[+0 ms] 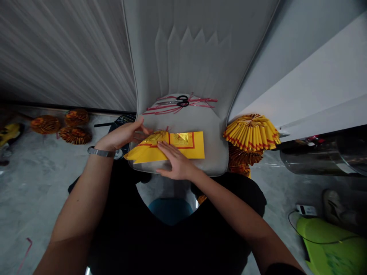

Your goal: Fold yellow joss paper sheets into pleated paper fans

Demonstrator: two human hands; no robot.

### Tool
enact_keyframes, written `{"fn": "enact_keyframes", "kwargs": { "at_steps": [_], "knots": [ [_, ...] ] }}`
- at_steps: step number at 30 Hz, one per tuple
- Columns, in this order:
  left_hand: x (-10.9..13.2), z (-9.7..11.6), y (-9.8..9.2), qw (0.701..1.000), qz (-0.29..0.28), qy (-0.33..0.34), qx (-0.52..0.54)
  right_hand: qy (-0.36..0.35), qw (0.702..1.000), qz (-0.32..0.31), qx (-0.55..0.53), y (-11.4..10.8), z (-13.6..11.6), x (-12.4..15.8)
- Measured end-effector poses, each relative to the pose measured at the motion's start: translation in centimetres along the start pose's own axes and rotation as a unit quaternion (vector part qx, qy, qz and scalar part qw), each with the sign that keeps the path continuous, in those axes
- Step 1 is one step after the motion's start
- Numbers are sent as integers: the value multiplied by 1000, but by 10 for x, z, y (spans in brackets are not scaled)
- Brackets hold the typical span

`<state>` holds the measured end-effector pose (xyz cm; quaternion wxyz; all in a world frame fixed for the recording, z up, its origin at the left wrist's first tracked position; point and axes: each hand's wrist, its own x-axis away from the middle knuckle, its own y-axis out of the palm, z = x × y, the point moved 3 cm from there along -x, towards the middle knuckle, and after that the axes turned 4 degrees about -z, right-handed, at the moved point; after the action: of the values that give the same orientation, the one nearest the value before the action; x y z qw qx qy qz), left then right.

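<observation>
A stack of yellow joss paper point(197, 147) with red borders and gold foil lies on the grey chair seat. Its left part is fanned into pleats, with a bit of pink string at the middle. My right hand point(177, 164) rests on the paper, fingers outstretched and pressing lightly on its centre. At the left end hovers my left hand point(126, 133), fingers apart, thumb up, its fingertips partly behind the pleats; whether they touch the paper I cannot tell. Behind the paper, black-handled scissors point(182, 101) lie among pink strings point(163, 110).
Finished yellow paper fans point(252, 131) are stacked right of the chair point(195, 68). Several round pleated pieces point(75, 135) sit on the floor at left. A dark bin-like container point(315, 154) and a green bag-like object point(327, 244) are at right.
</observation>
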<state>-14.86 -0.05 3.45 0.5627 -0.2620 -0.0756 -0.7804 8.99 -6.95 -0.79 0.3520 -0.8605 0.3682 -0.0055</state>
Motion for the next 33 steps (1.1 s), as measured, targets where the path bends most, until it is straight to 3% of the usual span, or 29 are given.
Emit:
{"fn": "enact_keyframes", "kwargs": {
  "at_steps": [2,6,11,15,24,33],
  "knots": [
    [-2,5,9,995,11,36,-90,-11,1000,-25,11,9,-1,0],
    [-11,10,28,972,-23,97,-213,2,999,-28,-17,20,0,-3],
    [-28,3,28,947,-39,118,-295,27,997,66,-12,13,1,-8],
    [-33,-1,27,932,-24,135,-335,101,987,113,57,6,9,-2],
    [-28,3,30,924,-10,128,-361,67,988,-31,133,25,15,11],
    [-27,-2,30,930,20,93,-354,55,979,-69,184,22,8,6]
  ]
}}
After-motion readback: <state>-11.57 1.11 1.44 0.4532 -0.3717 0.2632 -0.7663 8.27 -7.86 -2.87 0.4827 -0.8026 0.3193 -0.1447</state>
